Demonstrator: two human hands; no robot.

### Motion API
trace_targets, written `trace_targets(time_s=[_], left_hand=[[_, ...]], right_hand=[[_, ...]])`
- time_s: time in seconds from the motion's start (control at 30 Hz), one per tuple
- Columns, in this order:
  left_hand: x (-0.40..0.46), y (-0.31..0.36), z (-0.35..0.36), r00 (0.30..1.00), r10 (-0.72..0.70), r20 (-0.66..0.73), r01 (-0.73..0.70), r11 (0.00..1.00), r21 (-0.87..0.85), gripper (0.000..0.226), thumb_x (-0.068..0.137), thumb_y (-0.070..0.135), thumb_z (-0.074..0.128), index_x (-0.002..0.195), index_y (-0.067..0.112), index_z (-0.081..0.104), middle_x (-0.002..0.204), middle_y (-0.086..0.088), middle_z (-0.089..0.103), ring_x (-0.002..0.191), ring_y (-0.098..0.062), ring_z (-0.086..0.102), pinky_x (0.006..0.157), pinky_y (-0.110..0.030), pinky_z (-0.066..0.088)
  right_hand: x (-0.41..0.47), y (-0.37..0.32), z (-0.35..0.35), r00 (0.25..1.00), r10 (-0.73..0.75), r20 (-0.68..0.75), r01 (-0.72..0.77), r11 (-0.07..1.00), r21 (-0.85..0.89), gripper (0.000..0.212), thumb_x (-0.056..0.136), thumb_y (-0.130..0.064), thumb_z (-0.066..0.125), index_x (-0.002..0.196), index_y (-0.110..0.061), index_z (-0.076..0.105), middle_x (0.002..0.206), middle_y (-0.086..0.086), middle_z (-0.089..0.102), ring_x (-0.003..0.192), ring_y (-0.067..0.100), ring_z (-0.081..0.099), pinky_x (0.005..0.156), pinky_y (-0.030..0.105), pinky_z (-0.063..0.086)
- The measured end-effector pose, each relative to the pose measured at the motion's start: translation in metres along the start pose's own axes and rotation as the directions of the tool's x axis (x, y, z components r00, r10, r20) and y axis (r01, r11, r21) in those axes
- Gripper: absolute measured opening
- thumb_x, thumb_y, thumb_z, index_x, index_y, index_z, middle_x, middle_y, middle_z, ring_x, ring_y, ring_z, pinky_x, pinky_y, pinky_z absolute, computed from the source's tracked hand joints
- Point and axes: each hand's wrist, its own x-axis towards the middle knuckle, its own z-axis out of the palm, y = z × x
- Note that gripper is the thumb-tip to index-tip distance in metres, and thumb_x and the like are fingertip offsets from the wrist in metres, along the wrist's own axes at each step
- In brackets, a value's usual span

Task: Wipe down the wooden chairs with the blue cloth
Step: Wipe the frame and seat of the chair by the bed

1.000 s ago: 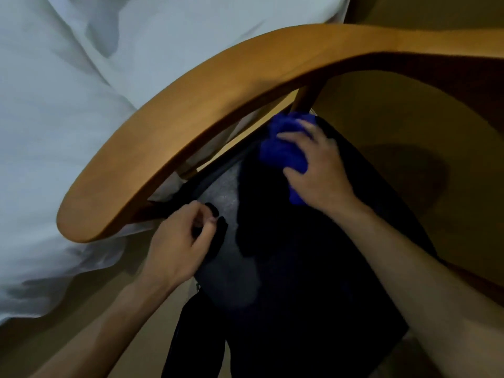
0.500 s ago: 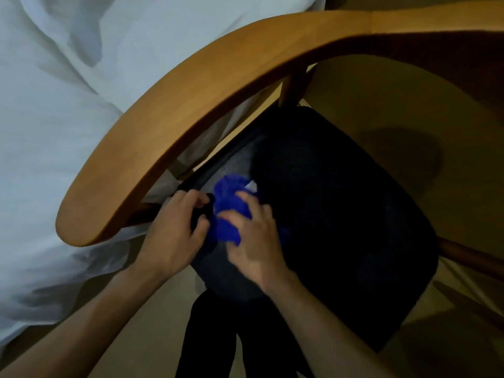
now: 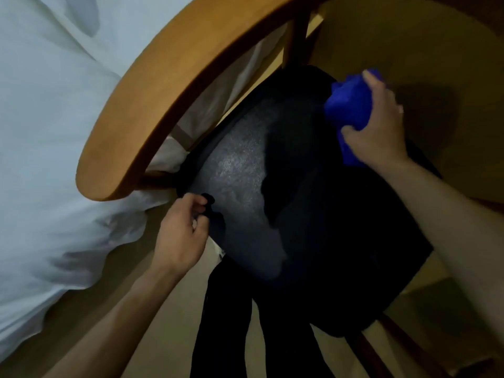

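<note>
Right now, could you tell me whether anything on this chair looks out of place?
Yes: dark clothing is draped over the chair seat, legs hanging off the front edge, covering the surface to wipe.

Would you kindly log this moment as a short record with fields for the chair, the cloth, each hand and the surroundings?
chair: wooden chair, curved back rail, dark seat cushion
cloth: blue cloth, bunched, at the cushion's far right edge
right hand: right hand holds the cloth in its grip
left hand: left hand pinches the cushion's near left edge
surroundings: white bedding left of the chair
</note>
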Motion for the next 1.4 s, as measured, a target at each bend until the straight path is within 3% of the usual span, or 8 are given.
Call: trace_targets(time_s=[0.13, 0.33, 0.53, 0.63, 0.83, 1.07, 1.23, 1.4], left_hand=[[-0.022, -0.018, -0.001, 0.995, -0.088, 0.038, 0.087, 0.996, 0.028, 0.026, 0.09, 0.003, 0.049, 0.112, 0.015, 0.055, 0.106, -0.002, 0.058, 0.097, -0.017, 0.055, 0.085, -0.039, 0.049], [-0.072, -0.048, -0.005, 0.957, -0.241, 0.159, 0.223, 0.967, 0.124, 0.022, 0.093, 0.014, 0.052, 0.114, 0.021, 0.053, 0.106, 0.002, 0.056, 0.093, -0.012, 0.054, 0.077, -0.027, 0.045], [-0.096, -0.062, -0.014, 0.977, -0.177, 0.116, 0.156, 0.973, 0.172, 0.024, 0.091, 0.018, 0.054, 0.114, 0.021, 0.053, 0.103, 0.003, 0.055, 0.097, -0.014, 0.053, 0.081, -0.031, 0.046], [-0.1, -0.064, -0.02, 0.986, -0.145, 0.082, 0.132, 0.981, 0.145, 0.023, 0.091, 0.019, 0.055, 0.113, 0.023, 0.051, 0.101, 0.006, 0.054, 0.098, -0.014, 0.052, 0.079, -0.031, 0.046], [-0.081, -0.068, -0.037, 0.996, -0.089, -0.012, 0.09, 0.993, 0.071, 0.021, 0.09, 0.02, 0.057, 0.11, 0.022, 0.053, 0.1, 0.005, 0.054, 0.093, -0.014, 0.053, 0.08, -0.034, 0.05], [-0.08, -0.072, -0.033, 0.994, -0.089, -0.066, 0.093, 0.994, 0.061, 0.022, 0.088, 0.018, 0.057, 0.109, 0.019, 0.053, 0.098, 0.004, 0.056, 0.09, -0.014, 0.052, 0.076, -0.031, 0.045], [-0.091, -0.078, -0.033, 1.0, -0.004, -0.009, 0.005, 0.994, 0.105, 0.025, 0.09, 0.021, 0.054, 0.115, 0.023, 0.052, 0.1, 0.007, 0.053, 0.092, -0.01, 0.05, 0.075, -0.026, 0.042], [-0.098, -0.076, -0.022, 1.0, -0.006, 0.029, 0.004, 0.996, 0.084, 0.024, 0.091, 0.021, 0.054, 0.115, 0.021, 0.052, 0.101, 0.005, 0.054, 0.096, -0.014, 0.051, 0.08, -0.032, 0.046]], right_hand=[[-0.027, -0.025, 0.039, 0.998, 0.01, 0.057, -0.013, 0.998, 0.067, 0.103, 0.068, -0.013, 0.077, 0.149, -0.042, 0.02, 0.148, -0.006, 0.04, 0.129, 0.024, 0.044, 0.106, 0.04, 0.035], [-0.18, -0.089, 0.128, 0.892, -0.364, 0.269, 0.421, 0.884, -0.202, 0.112, 0.052, -0.021, 0.086, 0.149, -0.029, 0.03, 0.112, -0.004, 0.062, 0.094, 0.021, 0.052, 0.081, 0.04, 0.041], [-0.231, -0.083, 0.123, 0.449, -0.477, 0.756, 0.825, 0.546, -0.145, 0.053, 0.079, -0.021, 0.069, 0.128, -0.031, 0.053, 0.115, -0.008, 0.062, 0.108, 0.022, 0.042, 0.094, 0.04, 0.028], [-0.232, -0.094, 0.116, 0.506, -0.414, 0.757, 0.776, 0.601, -0.19, 0.048, 0.081, -0.024, 0.066, 0.127, -0.034, 0.053, 0.121, -0.007, 0.059, 0.112, 0.024, 0.04, 0.096, 0.041, 0.027], [-0.131, -0.163, 0.11, 0.647, -0.613, 0.453, 0.744, 0.638, -0.2, 0.059, 0.072, -0.014, 0.067, 0.126, -0.032, 0.054, 0.137, -0.005, 0.049, 0.115, 0.027, 0.044, 0.094, 0.043, 0.033], [-0.17, -0.16, 0.14, 0.425, -0.439, 0.792, 0.898, 0.314, -0.309, 0.034, 0.084, -0.025, 0.063, 0.117, -0.03, 0.059, 0.123, -0.003, 0.057, 0.119, 0.026, 0.042, 0.104, 0.048, 0.028], [-0.216, -0.109, 0.109, 0.316, -0.267, 0.911, 0.929, 0.28, -0.24, 0.02, 0.085, -0.027, 0.059, 0.102, -0.031, 0.068, 0.108, -0.006, 0.064, 0.112, 0.022, 0.041, 0.099, 0.043, 0.026], [-0.228, -0.08, 0.075, 0.277, -0.196, 0.941, 0.89, 0.421, -0.174, 0.032, 0.078, -0.021, 0.064, 0.106, -0.036, 0.059, 0.106, -0.01, 0.061, 0.106, 0.018, 0.042, 0.092, 0.038, 0.027]])
